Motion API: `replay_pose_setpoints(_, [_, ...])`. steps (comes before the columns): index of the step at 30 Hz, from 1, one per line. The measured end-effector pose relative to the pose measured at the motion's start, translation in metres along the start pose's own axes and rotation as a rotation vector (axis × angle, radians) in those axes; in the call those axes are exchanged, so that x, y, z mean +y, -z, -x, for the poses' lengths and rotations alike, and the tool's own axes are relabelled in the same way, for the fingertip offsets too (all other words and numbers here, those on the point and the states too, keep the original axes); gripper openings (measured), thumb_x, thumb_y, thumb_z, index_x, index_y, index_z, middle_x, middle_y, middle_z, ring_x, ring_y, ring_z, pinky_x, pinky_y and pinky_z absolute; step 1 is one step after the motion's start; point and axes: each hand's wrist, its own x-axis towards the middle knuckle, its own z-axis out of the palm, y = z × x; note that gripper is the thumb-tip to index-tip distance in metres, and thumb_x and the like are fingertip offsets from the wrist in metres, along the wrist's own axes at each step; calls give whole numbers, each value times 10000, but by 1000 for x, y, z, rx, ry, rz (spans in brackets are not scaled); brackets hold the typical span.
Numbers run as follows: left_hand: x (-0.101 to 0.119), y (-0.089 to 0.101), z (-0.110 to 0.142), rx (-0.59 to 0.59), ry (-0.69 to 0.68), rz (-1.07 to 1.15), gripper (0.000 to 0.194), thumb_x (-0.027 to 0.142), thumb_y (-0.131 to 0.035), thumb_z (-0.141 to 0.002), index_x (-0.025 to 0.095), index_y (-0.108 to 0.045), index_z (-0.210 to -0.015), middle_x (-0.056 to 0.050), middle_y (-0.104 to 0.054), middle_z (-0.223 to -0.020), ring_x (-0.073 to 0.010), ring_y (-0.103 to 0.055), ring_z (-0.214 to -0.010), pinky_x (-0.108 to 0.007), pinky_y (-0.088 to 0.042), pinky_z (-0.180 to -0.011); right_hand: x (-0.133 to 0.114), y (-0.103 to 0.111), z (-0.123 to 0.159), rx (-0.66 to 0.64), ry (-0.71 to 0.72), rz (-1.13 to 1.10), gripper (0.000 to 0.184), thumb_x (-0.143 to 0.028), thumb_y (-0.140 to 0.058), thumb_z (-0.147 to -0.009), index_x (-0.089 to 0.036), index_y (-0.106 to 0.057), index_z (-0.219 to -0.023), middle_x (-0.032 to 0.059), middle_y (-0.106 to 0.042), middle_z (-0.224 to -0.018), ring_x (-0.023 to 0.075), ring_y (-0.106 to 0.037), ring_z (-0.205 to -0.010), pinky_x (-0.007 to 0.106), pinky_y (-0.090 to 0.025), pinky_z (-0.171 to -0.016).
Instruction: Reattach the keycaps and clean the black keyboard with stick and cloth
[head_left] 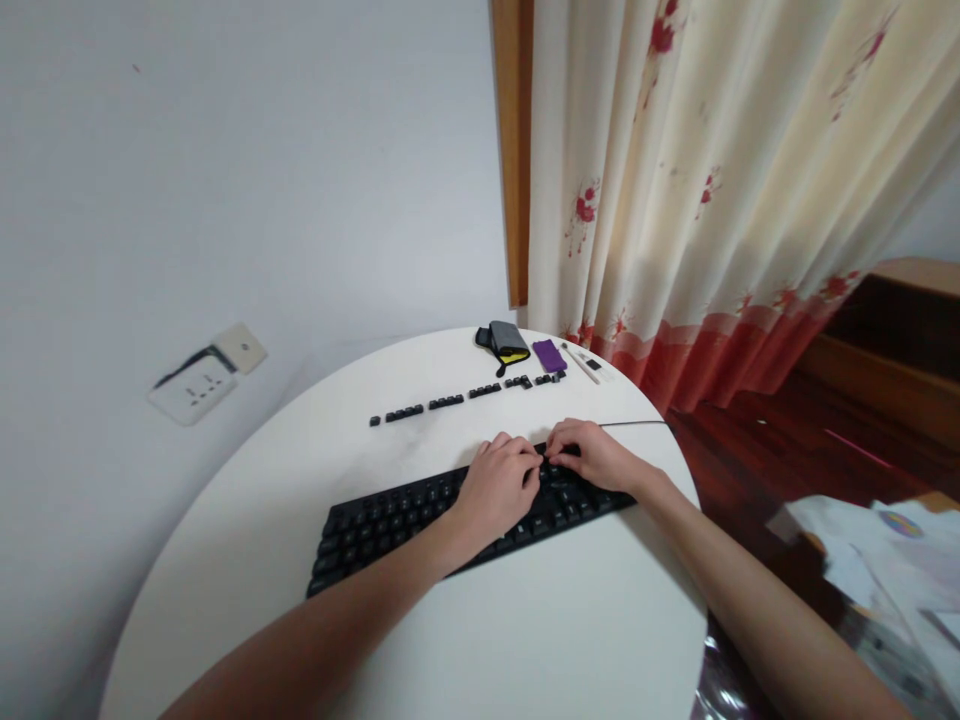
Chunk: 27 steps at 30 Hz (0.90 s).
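A black keyboard (390,522) lies at a slant across the white round table. Over its far edge, right of centre, my left hand (499,488) has its fingers bent and pressed together. My right hand (592,455) meets it there from the right, thumb and fingertips pinched at the top row of keys. Whatever sits between the fingertips is too small or hidden to make out. Both hands cover part of the keys. Beyond the keyboard, loose black keycaps (445,401) stand in a row of small groups.
Behind the keycaps are a grey and black pouch (508,340) with a yellow edge, a purple cloth-like item (550,356) and a slim white brush-like tool (582,363). A thin cable (634,422) runs off the table's right edge. A wall socket (196,388) is at left, a curtain (675,200) behind.
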Motion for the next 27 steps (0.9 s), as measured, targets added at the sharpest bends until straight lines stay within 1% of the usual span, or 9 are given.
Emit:
replay_pose_setpoints(6, [6, 2, 5, -18, -39, 5, 184, 176, -542, -861, 206, -715, -916, -52, -654, -997, -240, -529, -1001, -397, -437, -881, -11, 5, 3, -1, 30, 174, 235, -259, -545, -924, -195, -697, -756, 59, -669, -930, 190, -566, -888, 337, -444, -820])
replay_pose_setpoints(9, [4, 0, 5, -16, -38, 24, 179, 187, -533, -871, 204, -703, -926, -51, -650, -989, -237, -531, -999, -394, -438, -888, -10, 5, 4, -5, 27, 172, 245, -270, -549, -923, -195, -695, -742, 51, -670, -930, 185, -568, -886, 332, -443, -830])
replay_pose_setpoints(12, [1, -3, 2, 0, -2, 59, 166, 185, -518, -888, 200, -674, -943, -39, -649, -963, -224, -539, -968, -383, -445, -874, -1, 5, -2, 7, 7, 133, 240, -269, -536, -931, -195, -699, -771, 41, -673, -915, 169, -582, -874, 311, -447, -834])
replay_pose_setpoints(15, [-1, -5, 0, 16, 5, 100, 185, 172, -510, -899, 197, -638, -1030, -35, -643, -994, -217, -534, -973, -375, -441, -898, 14, 8, -21, 86, -110, 239, 181, -246, -539, -919, -187, -709, -893, 46, -673, -906, 168, -591, -846, 296, -451, -804])
replay_pose_setpoints(17, [-1, -6, 0, 18, -19, 117, 245, 182, -496, -918, 208, -618, -1128, -37, -630, -1043, -216, -523, -995, -376, -431, -922, 26, 11, -39, 109, -198, 384, 204, -224, -550, -902, -186, -701, -1033, 66, -667, -995, 179, -597, -872, 295, -451, -796])
replay_pose_setpoints(19, [-2, -6, 2, 6, -42, 120, 276, 207, -487, -936, 228, -618, -1178, -38, -616, -1058, -218, -516, -1001, -378, -430, -918, 36, 11, -59, 68, -253, 523, 274, -221, -540, -905, -206, -674, -1143, 85, -640, -1105, 202, -599, -954, 294, -450, -800])
replay_pose_setpoints(21, [-3, -6, 3, -11, -61, 115, 273, 232, -492, -942, 240, -639, -1172, -39, -606, -1044, -219, -512, -997, -378, -433, -901, 44, 10, -76, 15, -284, 626, 319, -221, -532, -910, -218, -647, -1207, 98, -621, -1141, 230, -589, -1021, 301, -449, -811])
replay_pose_setpoints(24, [-4, -6, 5, -11, -72, 113, 271, 239, -501, -941, 235, -657, -1164, -42, -595, -1036, -219, -505, -998, -378, -431, -898, 50, 5, -93, -21, -291, 681, 355, -209, -525, -912, -210, -621, -1254, 120, -611, -1129, 251, -580, -1042, 313, -447, -827])
replay_pose_setpoints(27, [-4, -8, 5, -2, -66, 123, 286, 233, -506, -939, 232, -650, -1185, -45, -590, -1033, -217, -502, -995, -376, -430, -903, 53, 1, -101, -39, -272, 691, 311, -189, -506, -917, -200, -657, -1189, 128, -608, -1103, 255, -565, -1050, 313, -439, -835])
